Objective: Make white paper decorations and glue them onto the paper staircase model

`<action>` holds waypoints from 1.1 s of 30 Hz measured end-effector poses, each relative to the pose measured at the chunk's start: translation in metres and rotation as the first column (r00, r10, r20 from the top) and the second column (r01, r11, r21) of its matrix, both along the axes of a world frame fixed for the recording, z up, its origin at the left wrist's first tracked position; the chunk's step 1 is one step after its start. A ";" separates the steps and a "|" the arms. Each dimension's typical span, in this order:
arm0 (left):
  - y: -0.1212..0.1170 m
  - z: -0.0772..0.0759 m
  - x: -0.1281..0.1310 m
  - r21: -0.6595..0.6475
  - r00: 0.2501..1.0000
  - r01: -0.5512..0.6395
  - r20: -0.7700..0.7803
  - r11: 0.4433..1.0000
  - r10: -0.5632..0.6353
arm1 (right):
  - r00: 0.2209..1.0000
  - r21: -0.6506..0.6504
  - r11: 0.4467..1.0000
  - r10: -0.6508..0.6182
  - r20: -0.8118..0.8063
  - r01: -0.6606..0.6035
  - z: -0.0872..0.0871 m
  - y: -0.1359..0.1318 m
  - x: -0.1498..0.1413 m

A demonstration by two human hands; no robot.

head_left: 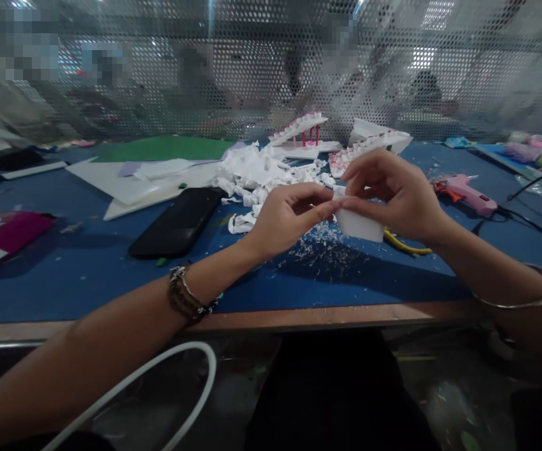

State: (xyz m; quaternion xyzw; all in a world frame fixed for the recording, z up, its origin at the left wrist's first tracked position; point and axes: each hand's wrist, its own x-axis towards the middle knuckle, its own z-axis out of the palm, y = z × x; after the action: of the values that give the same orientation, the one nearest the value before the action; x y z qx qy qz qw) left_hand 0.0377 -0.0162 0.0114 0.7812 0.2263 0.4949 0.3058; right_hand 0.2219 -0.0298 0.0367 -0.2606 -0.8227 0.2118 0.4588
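A small white piece of paper [361,227] is held up over the near part of the blue table. My left hand [289,216] pinches its upper left corner between thumb and fingers. From the other side, my right hand [393,197] grips the same top edge, thumb below and fingers curled above. The two sets of fingertips meet or nearly meet there, so part of the paper is hidden. Fine white shreds [322,247] lie scattered on the table under it. Behind my left hand is a heap of torn, crumpled white paper [256,169].
A black phone [179,222] lies left of my hands. A pink glue gun [470,193] with a dark cable rests at the right. White stair-like models [303,128], one on red posts, stand behind the heap. White sheets [106,181] and a green sheet [158,147] lie back left.
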 end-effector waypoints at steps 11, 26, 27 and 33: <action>0.005 0.000 -0.002 -0.070 0.995 0.001 -0.096 0.998 -0.008 | 0.937 0.397 0.917 -0.172 0.304 0.040 0.009 -0.003 0.006; 0.007 0.000 -0.001 -0.146 0.977 0.077 -0.185 0.986 -0.104 | 0.871 0.539 0.842 -0.250 0.423 -0.019 0.008 -0.002 0.009; 0.006 0.000 -0.002 -0.132 0.976 0.079 -0.193 0.988 -0.104 | 0.878 0.526 0.850 -0.248 0.410 -0.006 0.008 -0.001 0.009; 0.000 0.002 -0.003 0.148 0.947 0.029 -0.320 0.989 0.020 | 0.915 0.368 0.930 -0.162 0.370 0.016 0.010 0.005 0.007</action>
State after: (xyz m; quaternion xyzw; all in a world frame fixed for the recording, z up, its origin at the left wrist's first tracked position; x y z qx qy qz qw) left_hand 0.0350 -0.0158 0.0135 0.8726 0.2331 0.3763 0.2063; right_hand 0.2284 -0.0250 0.0465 -0.2481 -0.9096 -0.0195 0.3326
